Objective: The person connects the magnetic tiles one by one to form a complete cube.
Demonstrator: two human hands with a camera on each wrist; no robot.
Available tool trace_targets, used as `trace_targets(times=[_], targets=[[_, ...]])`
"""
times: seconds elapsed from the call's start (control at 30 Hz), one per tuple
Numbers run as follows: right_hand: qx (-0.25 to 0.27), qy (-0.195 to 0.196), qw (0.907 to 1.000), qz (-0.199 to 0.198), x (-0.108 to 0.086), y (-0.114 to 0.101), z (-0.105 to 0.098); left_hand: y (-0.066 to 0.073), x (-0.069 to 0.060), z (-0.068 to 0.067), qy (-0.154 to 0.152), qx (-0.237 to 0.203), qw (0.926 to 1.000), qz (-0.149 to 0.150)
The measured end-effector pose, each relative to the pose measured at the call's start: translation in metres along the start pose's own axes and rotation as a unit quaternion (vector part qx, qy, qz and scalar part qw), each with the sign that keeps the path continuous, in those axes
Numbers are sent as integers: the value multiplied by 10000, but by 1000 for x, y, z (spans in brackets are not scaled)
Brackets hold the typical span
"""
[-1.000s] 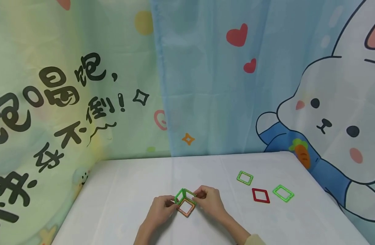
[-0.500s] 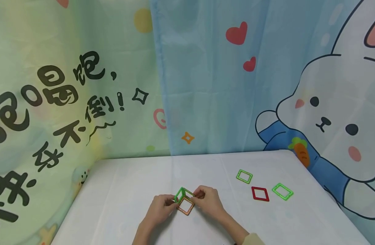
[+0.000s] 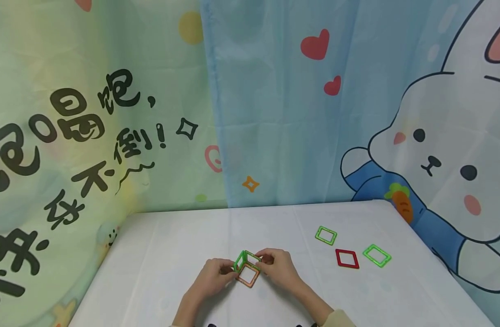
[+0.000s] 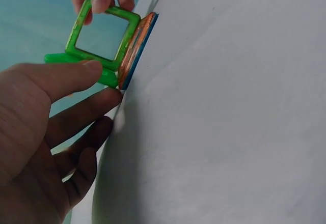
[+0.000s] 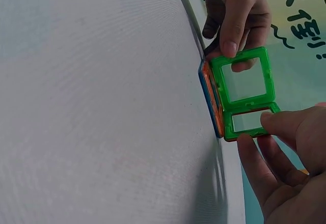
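Note:
Two green square magnetic tiles stand upright, joined along one edge like an open book, with an orange square tile (image 3: 244, 283) low at their base. A blue layer (image 5: 206, 94) shows under the orange tile in both wrist views. My left hand (image 3: 213, 278) pinches the left green tile (image 5: 269, 76) between thumb and fingers. The right green tile (image 4: 76, 28) is pinched by my right hand (image 3: 281, 271); red edging shows along it in the right wrist view. Fingers cover the outer edges of both green tiles.
On the white table (image 3: 172, 236), to the right of my hands, lie a green tile (image 3: 323, 241), a red tile (image 3: 349, 267) and another green tile (image 3: 372, 260), all flat and apart. A printed curtain (image 3: 266, 136) hangs behind the table's far edge.
The head view has shifted very slightly. Both hands keep their hold on the green tiles at nearly the same spot, and the loose tiles stay put.

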State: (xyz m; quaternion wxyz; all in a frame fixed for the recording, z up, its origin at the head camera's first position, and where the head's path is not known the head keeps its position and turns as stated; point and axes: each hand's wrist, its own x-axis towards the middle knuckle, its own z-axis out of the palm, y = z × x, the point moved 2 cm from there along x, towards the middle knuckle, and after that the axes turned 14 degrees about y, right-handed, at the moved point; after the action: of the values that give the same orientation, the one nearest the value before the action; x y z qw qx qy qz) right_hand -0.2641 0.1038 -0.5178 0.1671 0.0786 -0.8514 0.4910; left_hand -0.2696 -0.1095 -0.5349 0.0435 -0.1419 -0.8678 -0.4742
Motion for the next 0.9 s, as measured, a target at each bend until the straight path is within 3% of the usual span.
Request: trace_targets(times=[0.13, 0.4, 0.77, 0.9], targets=[[-8, -21, 10000, -16, 3, -1, 0, -3, 5, -5, -179, -21, 9998, -96], [36, -172, 9998, 122, 2, -2, -1, -9, 19, -17, -187, -180, 9996, -104], [30, -305, 9994, 150, -5, 4, 1, -17, 41, -2, -665, -401, 9969, -91], [-60, -243, 9997, 60, 2, 2, -1, -9, 49, 1, -698, -322, 9970, 1]])
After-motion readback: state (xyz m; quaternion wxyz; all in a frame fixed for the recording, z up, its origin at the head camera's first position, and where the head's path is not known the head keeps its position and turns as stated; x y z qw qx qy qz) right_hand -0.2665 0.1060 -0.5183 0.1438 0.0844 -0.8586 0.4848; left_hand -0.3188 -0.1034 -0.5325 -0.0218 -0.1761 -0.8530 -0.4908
